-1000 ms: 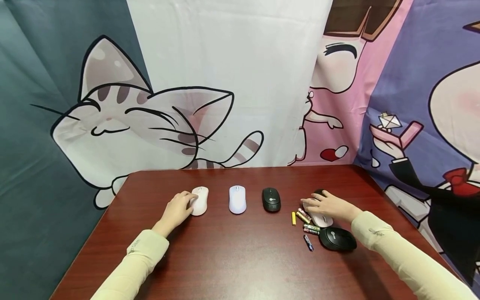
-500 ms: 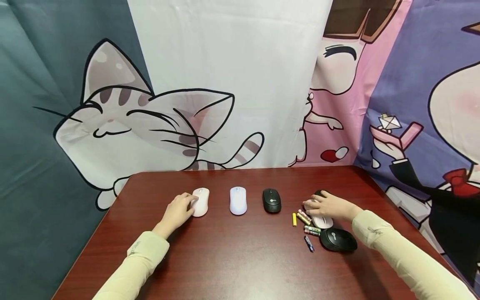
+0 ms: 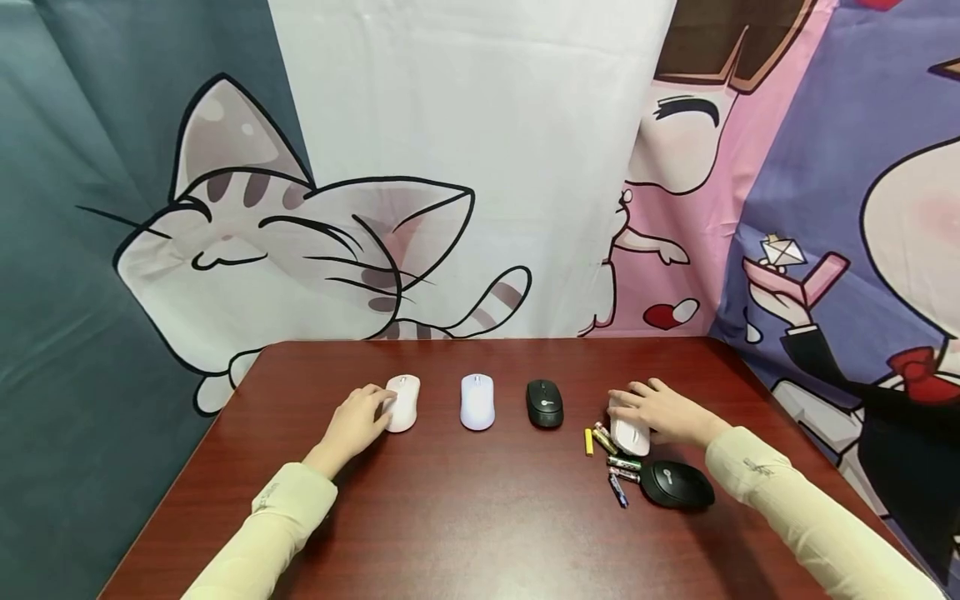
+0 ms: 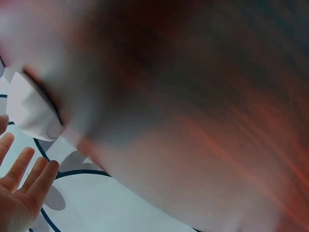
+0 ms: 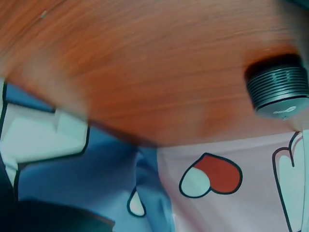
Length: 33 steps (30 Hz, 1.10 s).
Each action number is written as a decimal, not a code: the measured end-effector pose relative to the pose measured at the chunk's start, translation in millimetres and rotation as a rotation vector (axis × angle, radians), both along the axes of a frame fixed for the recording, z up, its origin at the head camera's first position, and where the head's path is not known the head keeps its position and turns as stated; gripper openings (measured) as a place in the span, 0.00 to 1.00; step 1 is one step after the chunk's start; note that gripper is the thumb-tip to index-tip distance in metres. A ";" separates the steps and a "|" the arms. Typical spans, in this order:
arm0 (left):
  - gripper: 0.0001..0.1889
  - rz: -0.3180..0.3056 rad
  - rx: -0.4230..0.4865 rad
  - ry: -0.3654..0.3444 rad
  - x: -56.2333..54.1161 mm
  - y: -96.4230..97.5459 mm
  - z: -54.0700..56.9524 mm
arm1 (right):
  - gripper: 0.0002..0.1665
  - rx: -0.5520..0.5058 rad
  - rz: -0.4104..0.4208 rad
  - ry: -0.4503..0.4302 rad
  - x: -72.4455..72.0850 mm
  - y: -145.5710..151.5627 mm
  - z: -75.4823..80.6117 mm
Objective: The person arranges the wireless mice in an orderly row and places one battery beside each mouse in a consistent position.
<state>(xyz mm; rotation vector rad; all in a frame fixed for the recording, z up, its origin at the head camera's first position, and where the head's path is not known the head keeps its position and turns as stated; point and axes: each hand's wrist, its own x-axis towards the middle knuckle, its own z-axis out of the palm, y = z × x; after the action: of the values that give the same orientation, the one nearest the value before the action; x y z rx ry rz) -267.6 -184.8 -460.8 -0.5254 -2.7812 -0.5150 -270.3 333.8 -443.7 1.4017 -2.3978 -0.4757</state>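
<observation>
The relaxed left hand [image 3: 358, 419] touches an oval white plastic mouse [image 3: 405, 404] on the red-brown desk [image 3: 480, 517] while the right hand [image 3: 669, 413] grips a second white plastic mouse [image 3: 628, 437].

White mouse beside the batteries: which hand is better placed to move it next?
Probably the right hand: it covers part of that white mouse, while the left hand is far from it, at the leftmost mouse.
</observation>
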 end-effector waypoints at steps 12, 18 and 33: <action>0.16 0.011 -0.005 0.008 -0.7 -2.3 4.3 | 0.39 -0.350 -0.144 -0.177 -1.8 -29.5 7.0; 0.15 0.025 -0.043 0.009 2.7 -2.1 3.6 | 0.39 -0.478 -0.182 -0.242 1.7 -45.7 10.5; 0.16 0.050 -0.034 -0.005 11.1 -1.0 4.7 | 0.43 -0.510 -0.325 -0.226 9.9 -85.4 22.1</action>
<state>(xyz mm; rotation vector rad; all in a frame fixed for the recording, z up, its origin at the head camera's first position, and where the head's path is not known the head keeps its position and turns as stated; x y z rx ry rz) -256.5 -185.9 -456.1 -0.4618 -2.8040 -0.4600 -260.4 248.4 -421.6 0.8868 -2.6755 0.2328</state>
